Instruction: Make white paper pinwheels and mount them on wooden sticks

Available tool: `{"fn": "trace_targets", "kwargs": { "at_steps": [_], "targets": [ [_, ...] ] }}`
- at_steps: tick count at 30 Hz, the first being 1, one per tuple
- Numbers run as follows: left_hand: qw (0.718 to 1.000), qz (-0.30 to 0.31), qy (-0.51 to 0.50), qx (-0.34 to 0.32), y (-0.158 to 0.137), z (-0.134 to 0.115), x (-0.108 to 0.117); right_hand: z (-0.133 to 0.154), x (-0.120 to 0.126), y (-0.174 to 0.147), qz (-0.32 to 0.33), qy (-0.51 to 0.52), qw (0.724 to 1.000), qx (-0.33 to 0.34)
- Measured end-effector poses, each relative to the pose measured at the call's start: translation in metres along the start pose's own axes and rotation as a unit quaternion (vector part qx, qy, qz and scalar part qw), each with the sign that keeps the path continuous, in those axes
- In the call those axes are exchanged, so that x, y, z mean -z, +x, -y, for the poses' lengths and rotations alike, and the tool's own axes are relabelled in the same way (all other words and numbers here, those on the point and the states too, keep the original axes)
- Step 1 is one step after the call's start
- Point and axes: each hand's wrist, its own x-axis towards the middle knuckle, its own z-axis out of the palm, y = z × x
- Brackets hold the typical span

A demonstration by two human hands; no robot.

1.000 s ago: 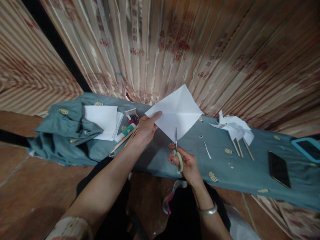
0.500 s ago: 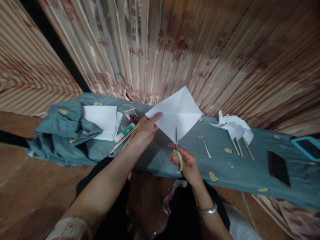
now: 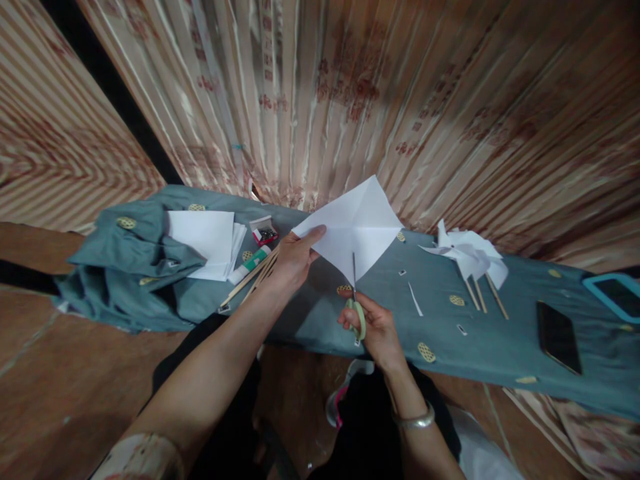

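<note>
My left hand (image 3: pixel 296 257) pinches the left corner of a white creased square of paper (image 3: pixel 365 220), held up on its point above the table. My right hand (image 3: pixel 376 330) grips green-handled scissors (image 3: pixel 355 303), whose blades point up into the paper's lower corner along a crease. Both hands hover over a table draped in a teal cloth (image 3: pixel 310 313).
On the cloth lie a stack of white paper (image 3: pixel 203 233), a glue stick (image 3: pixel 250 265), wooden sticks (image 3: pixel 250 280) and a small box (image 3: pixel 264 231) at left. Finished paper pinwheels (image 3: pixel 467 257) on sticks, a dark phone (image 3: pixel 559 337) and a blue-cased device (image 3: pixel 616 295) lie at right. Striped curtains hang behind.
The scissor blades have pushed a little farther up into the paper's lower corner, and the paper has tilted slightly. My left hand keeps its grip.
</note>
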Motion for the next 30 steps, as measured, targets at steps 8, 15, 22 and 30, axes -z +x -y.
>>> {"fn": "trace_targets", "kwargs": {
  "at_steps": [8,15,22,30],
  "targets": [
    [1.0,0.004,0.01,-0.001,0.0,0.0029,0.0007,0.0028,0.0025,-0.0007,0.028,-0.005,0.999,0.017],
    [0.999,0.031,0.021,0.011,-0.0066,0.0073,-0.0012,0.0061,0.003,-0.0013,0.014,0.017,1.0,0.02],
    [0.999,0.031,0.017,0.012,-0.0069,0.0068,-0.0013,0.0062,0.0023,0.0003,0.001,0.034,0.999,0.003],
    [0.999,0.028,0.019,0.006,-0.0068,0.0059,-0.001,0.0051,0.0024,0.001,-0.004,0.031,0.999,-0.004]
  ]
}}
